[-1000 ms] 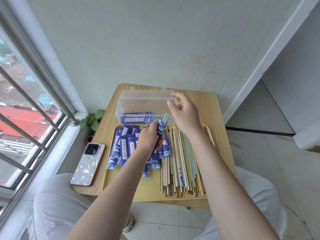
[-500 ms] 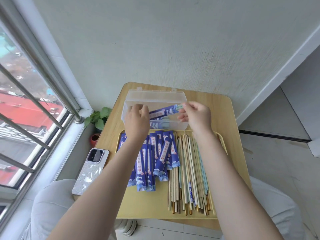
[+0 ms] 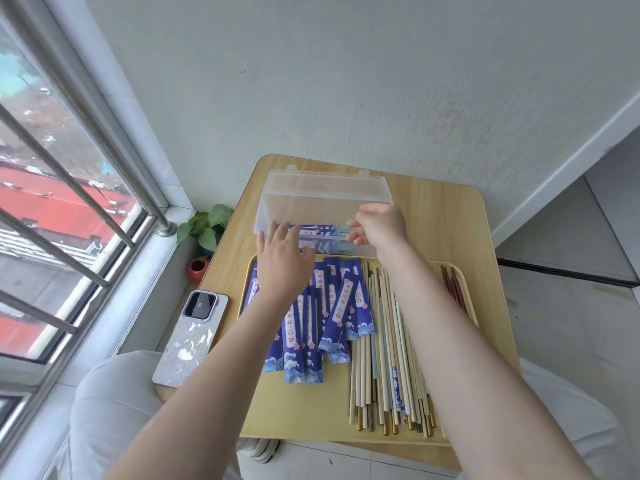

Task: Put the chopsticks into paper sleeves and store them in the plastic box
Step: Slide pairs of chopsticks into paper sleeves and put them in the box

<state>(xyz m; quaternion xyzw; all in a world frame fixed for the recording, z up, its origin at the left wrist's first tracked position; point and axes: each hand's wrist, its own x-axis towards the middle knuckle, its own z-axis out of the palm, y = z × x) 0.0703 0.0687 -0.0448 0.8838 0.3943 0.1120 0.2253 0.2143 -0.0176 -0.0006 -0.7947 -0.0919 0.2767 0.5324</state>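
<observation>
Bright, even daylight from the window on the left; the wall is evenly lit with a faint cool cast, and shadows under the forearms and on the tray are soft and weak. Glare patches on the phone back near the desk's left edge, a dull sheen on the plastic box lid. Strong wide-angle bending of the window bars and the wall trim toward the frame edges; right hand and left hand fingertips slightly motion-blurred, outdoor view soft.
</observation>
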